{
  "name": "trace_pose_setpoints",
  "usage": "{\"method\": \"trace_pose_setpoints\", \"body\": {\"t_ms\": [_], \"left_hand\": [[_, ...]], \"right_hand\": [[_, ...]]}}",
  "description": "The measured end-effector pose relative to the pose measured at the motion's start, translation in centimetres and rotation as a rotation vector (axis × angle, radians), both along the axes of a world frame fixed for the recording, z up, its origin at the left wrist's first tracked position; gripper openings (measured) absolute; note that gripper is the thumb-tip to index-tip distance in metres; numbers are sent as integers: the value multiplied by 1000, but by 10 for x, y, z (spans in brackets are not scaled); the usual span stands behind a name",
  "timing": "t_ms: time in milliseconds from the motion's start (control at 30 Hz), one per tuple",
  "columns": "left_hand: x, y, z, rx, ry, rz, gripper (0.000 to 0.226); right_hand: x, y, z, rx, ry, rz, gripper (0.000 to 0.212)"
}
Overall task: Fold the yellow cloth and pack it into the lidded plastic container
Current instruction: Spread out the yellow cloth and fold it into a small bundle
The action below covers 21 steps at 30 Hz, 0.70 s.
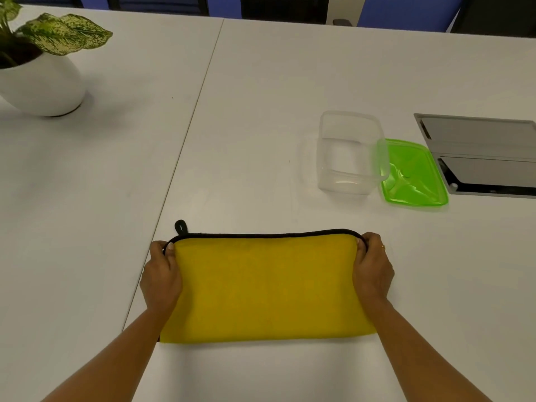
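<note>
The yellow cloth (266, 285) lies flat on the white table as a wide rectangle, folded over, with black trim along its far edge and a small black loop at its far left corner. My left hand (161, 278) pinches the cloth's far left corner. My right hand (372, 271) pinches the far right corner. Beyond the cloth to the right stands the clear plastic container (349, 153), open and with nothing inside. Its green lid (412, 172) lies flat on the table, touching the container's right side.
A white pot with a speckled leafy plant (40, 79) stands at the far left. A grey cable hatch (481, 153) is set into the table right of the lid. A seam (185, 134) between two tabletops runs toward the cloth's left end. Chairs line the far edge.
</note>
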<state>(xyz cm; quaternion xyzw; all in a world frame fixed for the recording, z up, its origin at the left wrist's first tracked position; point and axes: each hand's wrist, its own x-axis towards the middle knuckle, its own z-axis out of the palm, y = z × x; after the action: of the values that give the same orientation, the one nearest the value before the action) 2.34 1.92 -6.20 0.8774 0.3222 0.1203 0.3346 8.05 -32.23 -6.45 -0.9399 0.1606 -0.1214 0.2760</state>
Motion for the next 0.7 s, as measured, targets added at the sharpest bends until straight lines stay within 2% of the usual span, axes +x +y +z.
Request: {"method": "trace_pose_setpoints", "body": {"t_ms": [333, 700], "left_hand": [[11, 1, -9, 26, 110, -62, 29], [14, 7, -10, -2, 127, -143, 18]], "right_hand": [[0, -5, -18, -28, 95, 15, 22], [-5, -5, -16, 11, 58, 65, 11]]}}
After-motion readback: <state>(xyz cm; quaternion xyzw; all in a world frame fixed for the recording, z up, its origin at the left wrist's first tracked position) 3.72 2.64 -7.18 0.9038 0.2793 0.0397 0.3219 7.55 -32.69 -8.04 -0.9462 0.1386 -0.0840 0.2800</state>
